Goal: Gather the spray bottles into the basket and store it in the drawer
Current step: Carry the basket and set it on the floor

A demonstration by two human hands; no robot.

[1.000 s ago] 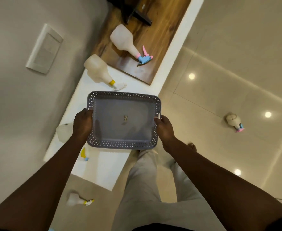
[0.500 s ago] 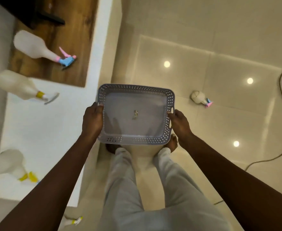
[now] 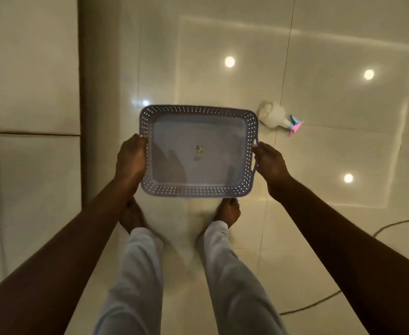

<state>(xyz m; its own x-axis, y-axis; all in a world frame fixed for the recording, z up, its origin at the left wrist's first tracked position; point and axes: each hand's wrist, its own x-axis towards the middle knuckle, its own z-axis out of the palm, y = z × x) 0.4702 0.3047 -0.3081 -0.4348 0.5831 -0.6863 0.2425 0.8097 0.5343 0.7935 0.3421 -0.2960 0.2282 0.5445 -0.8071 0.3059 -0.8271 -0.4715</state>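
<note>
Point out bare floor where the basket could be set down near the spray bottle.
Bare tiles lie beyond the basket, between the white panels and the spray bottle, and on the right between the bottle and the cable. It is tight beneath the basket, where the feet stand. The left hand and the right hand grip its sides.

Lavender-grey basket over a glossy cream floor.
The basket [image 3: 198, 191] is a dull lavender-grey, its walls dotted all round with rows of small pale holes, its bottom plain but for one small light mark in the middle. The spray bottle [image 3: 274, 116] is milky white with a pink trigger and a blue collar. The floor tiles [image 3: 319, 165] are shiny cream with thin dark joints and round white spots of light. The trousers [image 3: 227, 274] are pale grey, the cable [image 3: 309, 305] dark, the cabinet front [image 3: 34, 81] off-white.
</note>
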